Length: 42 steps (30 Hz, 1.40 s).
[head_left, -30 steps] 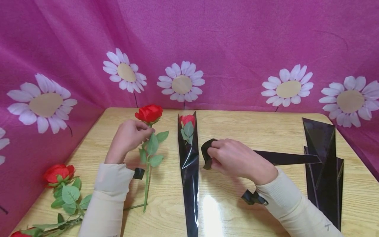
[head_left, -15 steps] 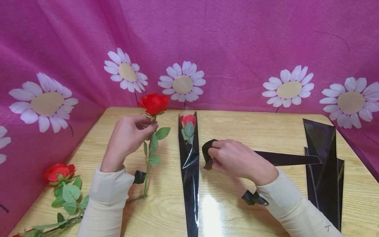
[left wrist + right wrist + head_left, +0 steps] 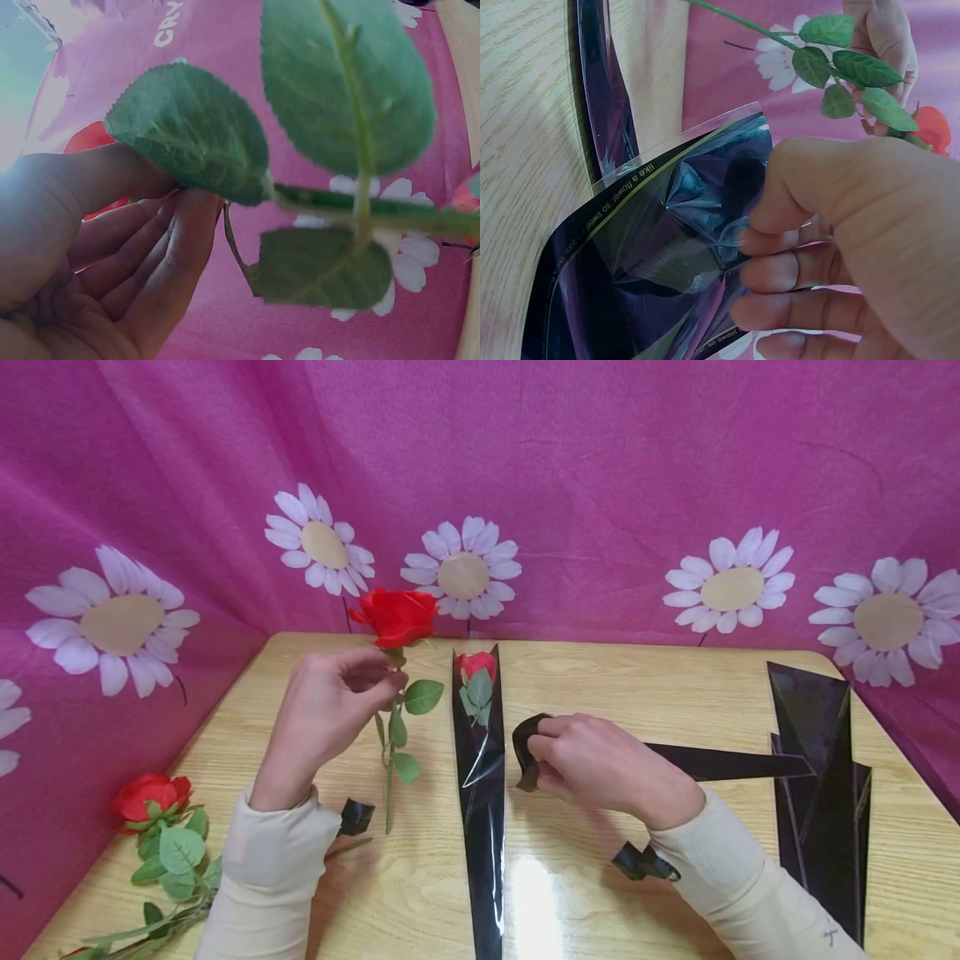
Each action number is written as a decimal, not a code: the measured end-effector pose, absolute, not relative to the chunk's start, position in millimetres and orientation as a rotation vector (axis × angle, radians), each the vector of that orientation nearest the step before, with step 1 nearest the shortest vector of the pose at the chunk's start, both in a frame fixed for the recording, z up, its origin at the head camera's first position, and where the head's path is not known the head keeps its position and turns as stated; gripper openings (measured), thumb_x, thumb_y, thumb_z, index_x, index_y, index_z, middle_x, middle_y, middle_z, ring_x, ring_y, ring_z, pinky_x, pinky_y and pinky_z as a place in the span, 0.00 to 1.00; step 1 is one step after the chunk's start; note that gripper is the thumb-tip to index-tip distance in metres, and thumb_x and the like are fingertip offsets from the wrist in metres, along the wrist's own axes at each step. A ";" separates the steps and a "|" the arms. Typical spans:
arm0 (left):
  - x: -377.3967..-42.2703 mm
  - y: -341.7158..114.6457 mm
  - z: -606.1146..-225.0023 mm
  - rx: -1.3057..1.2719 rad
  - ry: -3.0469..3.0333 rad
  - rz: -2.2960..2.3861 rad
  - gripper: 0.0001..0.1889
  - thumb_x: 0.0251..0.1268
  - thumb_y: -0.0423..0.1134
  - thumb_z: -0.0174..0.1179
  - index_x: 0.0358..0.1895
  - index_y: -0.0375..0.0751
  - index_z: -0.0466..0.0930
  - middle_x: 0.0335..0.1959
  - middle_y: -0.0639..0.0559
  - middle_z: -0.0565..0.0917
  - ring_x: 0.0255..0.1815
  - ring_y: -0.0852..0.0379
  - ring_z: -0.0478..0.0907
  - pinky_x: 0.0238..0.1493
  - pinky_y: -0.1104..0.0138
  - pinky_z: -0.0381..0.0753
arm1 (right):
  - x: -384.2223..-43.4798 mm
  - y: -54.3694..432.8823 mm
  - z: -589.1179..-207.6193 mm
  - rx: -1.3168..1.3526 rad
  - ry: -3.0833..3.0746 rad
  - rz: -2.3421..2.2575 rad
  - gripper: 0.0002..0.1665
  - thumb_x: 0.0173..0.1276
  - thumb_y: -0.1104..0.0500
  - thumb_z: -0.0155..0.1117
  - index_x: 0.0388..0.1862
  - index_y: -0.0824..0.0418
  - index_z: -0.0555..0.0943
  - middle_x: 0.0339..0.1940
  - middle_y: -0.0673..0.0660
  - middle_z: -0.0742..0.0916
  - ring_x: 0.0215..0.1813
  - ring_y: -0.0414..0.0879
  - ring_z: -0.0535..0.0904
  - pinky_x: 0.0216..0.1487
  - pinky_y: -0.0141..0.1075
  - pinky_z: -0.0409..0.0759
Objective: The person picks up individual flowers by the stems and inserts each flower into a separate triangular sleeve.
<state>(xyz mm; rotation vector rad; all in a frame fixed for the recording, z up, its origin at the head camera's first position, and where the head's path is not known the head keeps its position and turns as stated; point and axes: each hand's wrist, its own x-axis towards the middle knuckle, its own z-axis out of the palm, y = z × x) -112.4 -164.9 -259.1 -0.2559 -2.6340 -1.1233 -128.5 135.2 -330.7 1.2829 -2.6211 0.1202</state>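
My left hand (image 3: 326, 710) pinches a red rose (image 3: 397, 618) on its green stem, just under the bloom. The rose is upright, leaves hanging below the fingers; in the left wrist view those leaves (image 3: 345, 82) pass in front of the fingertips. My right hand (image 3: 600, 768) grips the wide end of a black flower sleeve (image 3: 727, 761), whose narrow tail points right. Clear film and printed lettering show on this sleeve (image 3: 660, 255) in the right wrist view, with thumb and fingers at its edge. Between the hands lies another black sleeve (image 3: 480, 827) with a rose (image 3: 477, 667) inside.
More roses (image 3: 153, 797) lie at the table's left, partly behind the left sleeve. Several black sleeves (image 3: 821, 793) overlap at the right; the gripped sleeve's tail reaches them. A pink cloth (image 3: 585, 485) with printed daisies rises behind the wooden table (image 3: 405, 910).
The left hand has lifted the rose and brought it slightly right, so its stem end is higher. The right hand and its sleeve have stayed put.
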 end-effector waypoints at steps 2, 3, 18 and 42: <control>-110.6 -164.2 -257.6 -0.271 -2.613 -1.118 0.11 0.67 0.38 0.69 0.49 0.42 0.90 0.42 0.44 0.93 0.37 0.50 0.92 0.46 0.53 0.90 | -128.6 135.3 -330.8 1.282 -2.621 0.116 0.09 0.60 0.61 0.74 0.26 0.54 0.81 0.21 0.45 0.75 0.24 0.37 0.65 0.29 0.28 0.69; -109.6 -163.9 -256.9 -0.276 -2.604 -1.117 0.11 0.66 0.38 0.69 0.50 0.42 0.90 0.42 0.44 0.93 0.38 0.50 0.92 0.47 0.53 0.90 | -128.7 135.4 -331.0 1.283 -2.620 0.115 0.09 0.60 0.61 0.74 0.26 0.54 0.81 0.21 0.45 0.75 0.24 0.37 0.65 0.29 0.28 0.69; -105.1 -159.0 -254.4 -0.319 -2.514 -1.123 0.11 0.64 0.36 0.71 0.49 0.40 0.90 0.40 0.43 0.93 0.38 0.46 0.92 0.48 0.52 0.91 | -129.8 135.8 -331.8 1.281 -2.617 0.106 0.10 0.60 0.61 0.74 0.25 0.54 0.80 0.21 0.45 0.74 0.24 0.36 0.65 0.29 0.27 0.68; -100.0 -156.8 -256.9 -0.390 -2.057 -1.336 0.04 0.59 0.28 0.73 0.36 0.31 0.89 0.27 0.53 0.91 0.23 0.73 0.79 0.30 0.80 0.79 | -132.1 136.7 -331.1 1.265 -2.623 0.112 0.10 0.58 0.62 0.72 0.24 0.53 0.78 0.21 0.45 0.74 0.24 0.37 0.64 0.29 0.29 0.68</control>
